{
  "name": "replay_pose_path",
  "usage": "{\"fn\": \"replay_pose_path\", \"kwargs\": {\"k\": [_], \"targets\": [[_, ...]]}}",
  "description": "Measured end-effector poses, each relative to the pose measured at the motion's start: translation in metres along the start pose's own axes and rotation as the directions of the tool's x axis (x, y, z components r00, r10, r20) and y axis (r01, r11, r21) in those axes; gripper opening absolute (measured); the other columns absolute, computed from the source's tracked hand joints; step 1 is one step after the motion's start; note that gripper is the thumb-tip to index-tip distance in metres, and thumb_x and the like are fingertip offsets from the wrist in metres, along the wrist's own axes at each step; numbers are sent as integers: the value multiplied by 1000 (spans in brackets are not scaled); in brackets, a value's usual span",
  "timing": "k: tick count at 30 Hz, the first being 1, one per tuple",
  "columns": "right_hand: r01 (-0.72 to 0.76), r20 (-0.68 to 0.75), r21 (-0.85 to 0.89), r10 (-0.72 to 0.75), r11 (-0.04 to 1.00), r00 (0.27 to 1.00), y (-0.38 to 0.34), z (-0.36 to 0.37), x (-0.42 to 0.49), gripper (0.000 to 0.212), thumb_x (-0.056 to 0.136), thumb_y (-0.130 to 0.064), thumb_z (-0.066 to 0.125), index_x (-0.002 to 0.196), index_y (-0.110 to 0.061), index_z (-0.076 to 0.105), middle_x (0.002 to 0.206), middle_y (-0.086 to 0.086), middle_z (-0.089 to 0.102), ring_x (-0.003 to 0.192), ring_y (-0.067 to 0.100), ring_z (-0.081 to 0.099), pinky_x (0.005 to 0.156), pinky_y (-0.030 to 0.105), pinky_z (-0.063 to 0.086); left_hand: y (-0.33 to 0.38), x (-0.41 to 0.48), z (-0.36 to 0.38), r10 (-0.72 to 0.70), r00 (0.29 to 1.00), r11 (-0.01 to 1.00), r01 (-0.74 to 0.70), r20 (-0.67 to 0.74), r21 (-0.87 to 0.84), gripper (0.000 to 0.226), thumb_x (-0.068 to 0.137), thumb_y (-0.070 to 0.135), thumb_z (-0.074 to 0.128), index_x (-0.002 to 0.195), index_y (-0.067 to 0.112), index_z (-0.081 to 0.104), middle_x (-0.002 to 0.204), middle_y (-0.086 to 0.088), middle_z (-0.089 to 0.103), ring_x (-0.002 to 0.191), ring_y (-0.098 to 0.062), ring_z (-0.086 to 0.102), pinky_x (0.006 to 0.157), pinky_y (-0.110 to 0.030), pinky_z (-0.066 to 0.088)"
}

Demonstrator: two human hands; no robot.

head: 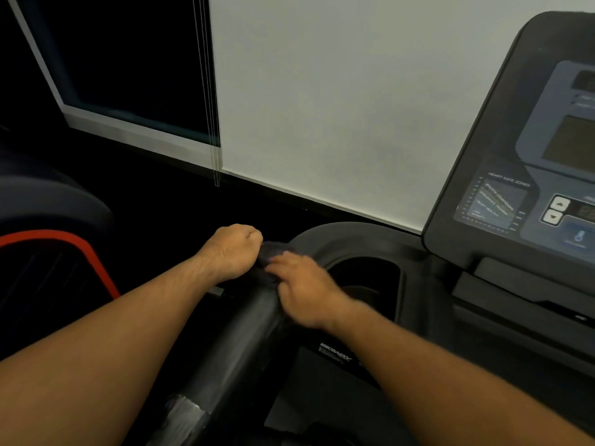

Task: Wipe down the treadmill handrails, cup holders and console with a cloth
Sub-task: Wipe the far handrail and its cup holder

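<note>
A dark cloth [269,255] is bunched on the upper end of the treadmill's black left handrail [238,346], which runs from the bottom centre up to the cup holder [363,275]. My left hand [233,251] is a fist gripping the cloth's left side. My right hand [306,289] lies over the rail just right of it, its fingers curled on the cloth; it is motion-blurred. The console [528,188] with its grey display panel and arrow buttons rises at the right.
A pale wall [322,107] stands behind the treadmill, and a dark window [128,59] with hanging blind cords is at the upper left. Another machine with a red-edged dark shroud [54,246] sits close on the left. The floor between is dark.
</note>
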State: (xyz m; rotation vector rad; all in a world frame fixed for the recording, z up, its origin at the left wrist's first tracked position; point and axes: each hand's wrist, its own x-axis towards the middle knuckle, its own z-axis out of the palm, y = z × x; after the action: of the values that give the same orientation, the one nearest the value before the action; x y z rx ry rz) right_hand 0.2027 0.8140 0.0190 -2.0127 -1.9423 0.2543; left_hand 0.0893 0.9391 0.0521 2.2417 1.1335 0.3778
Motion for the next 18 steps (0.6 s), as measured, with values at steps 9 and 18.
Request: {"fn": "replay_pose_path", "kwargs": {"k": [9,18], "targets": [[-67,37,-126,72,990,997,33,-18,14,58,83,-27,28,136,-22,52,151,-3,39,140,17,31,110,54,25,14,11,9,15,1000,995,-16,-14,-96,23,94,20,37,85,23,58,89,2,57,83,-13,49,72,-32,46],[-356,83,-131,368,925,926,88,-47,88,36,94,-19,42,121,-20,66,136,4,57,124,29,50,102,32,40,-16,6,6,29,999,999,-27,34,-42,25,98,24,38,88,28,60,89,11,60,83,-4,52,74,-25,41]]}}
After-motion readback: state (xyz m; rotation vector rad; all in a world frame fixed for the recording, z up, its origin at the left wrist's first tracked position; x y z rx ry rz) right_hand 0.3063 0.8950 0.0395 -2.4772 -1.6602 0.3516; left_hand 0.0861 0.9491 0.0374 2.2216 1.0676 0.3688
